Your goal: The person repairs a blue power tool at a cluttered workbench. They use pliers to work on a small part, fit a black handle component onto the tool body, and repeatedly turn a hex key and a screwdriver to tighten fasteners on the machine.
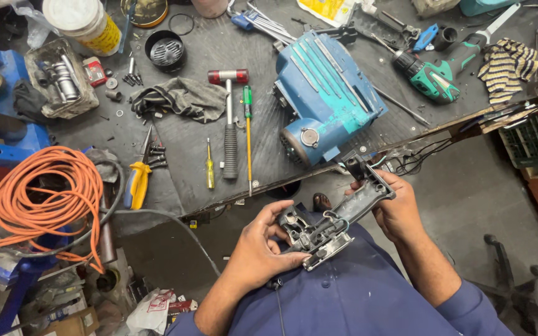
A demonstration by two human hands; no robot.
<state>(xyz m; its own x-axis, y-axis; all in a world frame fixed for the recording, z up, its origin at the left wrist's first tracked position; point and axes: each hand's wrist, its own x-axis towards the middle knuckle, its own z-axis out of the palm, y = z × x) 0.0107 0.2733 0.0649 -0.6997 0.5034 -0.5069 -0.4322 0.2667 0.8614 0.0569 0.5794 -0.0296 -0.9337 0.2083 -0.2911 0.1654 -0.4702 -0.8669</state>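
Below the workbench edge, both my hands hold a long black plastic tool housing (337, 214) with open ribs and wiring inside. My left hand (263, 246) grips its lower, wider end, thumb over the inner parts. My right hand (396, 208) holds the upper narrow end from the right side. The housing lies tilted, its upper end pointing toward the bench. A thin black cord (279, 311) hangs down from near my left hand over my blue shirt.
On the dark workbench (182, 180) lie a blue motor casing (328, 93), a red-headed mallet (230, 118), two screwdrivers (248, 134), yellow-handled pliers (138, 180), a dark rag (179, 99) and a green drill (431, 74). An orange cable coil (42, 196) sits left.
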